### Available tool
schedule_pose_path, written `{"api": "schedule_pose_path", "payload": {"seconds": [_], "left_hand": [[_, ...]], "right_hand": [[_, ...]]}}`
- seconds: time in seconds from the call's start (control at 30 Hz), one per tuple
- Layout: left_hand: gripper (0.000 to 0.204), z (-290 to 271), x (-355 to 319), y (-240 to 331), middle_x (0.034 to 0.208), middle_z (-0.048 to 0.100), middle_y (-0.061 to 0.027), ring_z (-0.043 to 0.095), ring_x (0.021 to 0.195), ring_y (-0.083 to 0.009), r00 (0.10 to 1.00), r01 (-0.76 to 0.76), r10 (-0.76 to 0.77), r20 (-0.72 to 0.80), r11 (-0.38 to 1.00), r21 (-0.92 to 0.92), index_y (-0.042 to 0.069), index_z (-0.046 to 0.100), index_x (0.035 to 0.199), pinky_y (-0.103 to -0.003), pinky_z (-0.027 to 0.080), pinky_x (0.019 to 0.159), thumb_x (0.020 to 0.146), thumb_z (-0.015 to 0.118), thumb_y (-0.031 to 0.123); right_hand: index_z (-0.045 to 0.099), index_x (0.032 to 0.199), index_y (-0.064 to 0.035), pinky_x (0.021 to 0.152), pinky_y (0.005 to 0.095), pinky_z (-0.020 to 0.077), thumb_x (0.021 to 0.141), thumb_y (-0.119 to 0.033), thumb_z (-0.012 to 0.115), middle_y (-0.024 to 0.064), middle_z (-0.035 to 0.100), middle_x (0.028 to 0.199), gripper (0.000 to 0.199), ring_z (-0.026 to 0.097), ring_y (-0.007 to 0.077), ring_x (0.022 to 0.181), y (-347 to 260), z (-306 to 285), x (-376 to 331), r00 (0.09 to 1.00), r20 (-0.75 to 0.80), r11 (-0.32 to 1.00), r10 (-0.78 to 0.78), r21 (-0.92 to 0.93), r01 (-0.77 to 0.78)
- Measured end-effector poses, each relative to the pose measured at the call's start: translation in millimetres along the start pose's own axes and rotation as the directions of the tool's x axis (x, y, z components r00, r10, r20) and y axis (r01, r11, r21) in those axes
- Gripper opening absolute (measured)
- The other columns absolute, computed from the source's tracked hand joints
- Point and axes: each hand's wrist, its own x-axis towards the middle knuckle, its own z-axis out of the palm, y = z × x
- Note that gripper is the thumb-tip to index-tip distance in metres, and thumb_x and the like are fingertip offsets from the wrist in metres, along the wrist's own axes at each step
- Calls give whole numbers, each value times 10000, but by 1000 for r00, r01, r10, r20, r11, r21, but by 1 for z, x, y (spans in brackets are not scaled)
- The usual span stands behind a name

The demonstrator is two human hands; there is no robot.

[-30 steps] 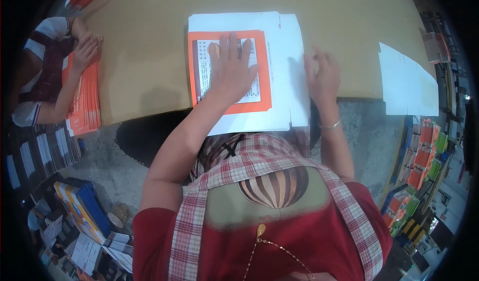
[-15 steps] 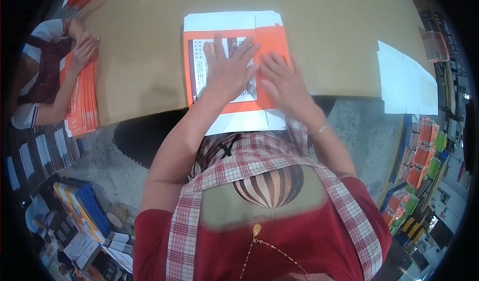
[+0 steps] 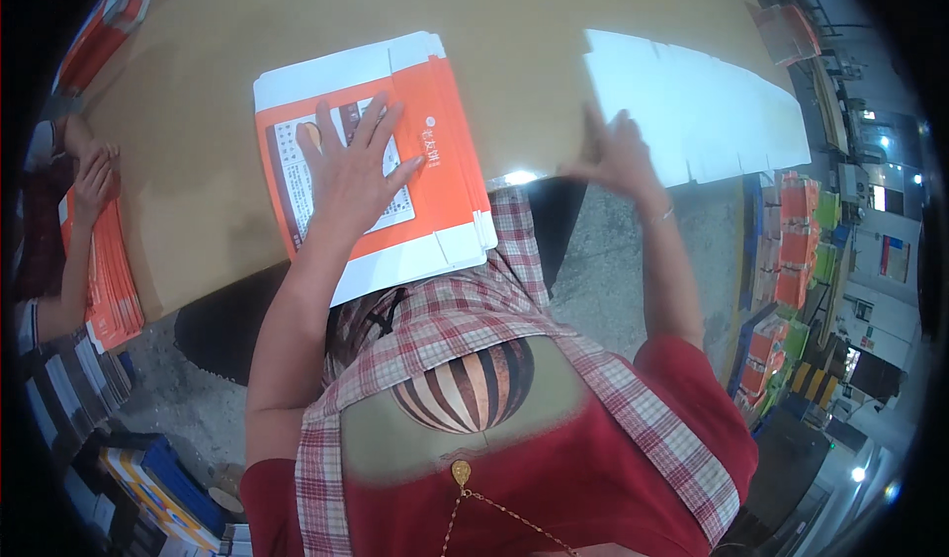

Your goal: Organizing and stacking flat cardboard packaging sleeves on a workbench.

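A stack of flat, folded orange-and-white cartons (image 3: pixel 435 176) lies at the table's near edge in front of me. My left hand (image 3: pixel 354 173) rests on top of it, palm down with fingers spread, over a printed panel. To the right, my right hand (image 3: pixel 625 157) is in the air by the table edge, thumb and fingers apart and nothing in it. Its fingertips are beside the left edge of a white die-cut card sheet (image 3: pixel 702 107), which lies blank side up; whether they touch it, I cannot tell.
At the left a person's hands (image 3: pixel 96 176) rest by a stack of orange cartons (image 3: pixel 109 280). More orange cartons (image 3: pixel 109 23) lie at the table's far left. The brown tabletop (image 3: pixel 514 23) ends just before my body. Shelves with orange and green packs (image 3: pixel 796 221) stand at the right.
My right hand has left the orange carton and moved right, toward the white card sheet. My left hand stays flat on the carton. The view has turned to the right.
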Motion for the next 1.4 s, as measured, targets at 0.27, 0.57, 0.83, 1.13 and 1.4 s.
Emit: {"api": "schedule_pose_path", "payload": {"seconds": [0.27,0.57,0.83,1.13,1.4], "left_hand": [[728,0,6,6,1553,353,13,163,1414,-508,1000,-3,3,2,998,-68,221,422,1472,-707,150,1069,886,532,638],[588,-2,1,-9,1454,481,-102,308,1356,-435,987,27,-85,-139,925,-379,119,460,1431,-591,137,1121,992,420,508],[533,-14,14,-23,1112,656,-150,577,1087,-249,936,284,-303,177,361,-888,-23,470,1338,-406,292,1082,956,569,336],[806,-25,3,-4,1445,340,-224,294,1345,-444,925,318,-353,-138,921,-225,97,276,1498,-657,208,1079,848,710,297],[646,-34,0,-38,1552,218,-274,174,1455,-441,960,279,-277,38,958,-67,106,348,1494,-630,145,1127,934,603,304]], "right_hand": [[419,1467,-310,691,378,555,786,31,605,211,619,1152,785,655,289,950,-33,-29,-33,962,-221,973,-158,128,190],[428,1394,126,1132,379,368,783,-90,463,260,468,1435,649,416,273,1385,-18,-118,-45,915,-385,-86,121,914,396],[431,1431,63,925,262,486,818,9,485,213,534,1398,618,591,166,1163,-132,-16,-16,994,-102,-196,34,975,106],[308,1478,54,543,349,527,844,-259,740,183,673,736,828,675,282,601,-146,-44,-19,997,-73,791,16,610,32],[337,1408,132,519,381,516,822,-414,738,211,656,688,895,676,308,591,-211,-37,-6,957,-190,869,-219,409,280]]}}
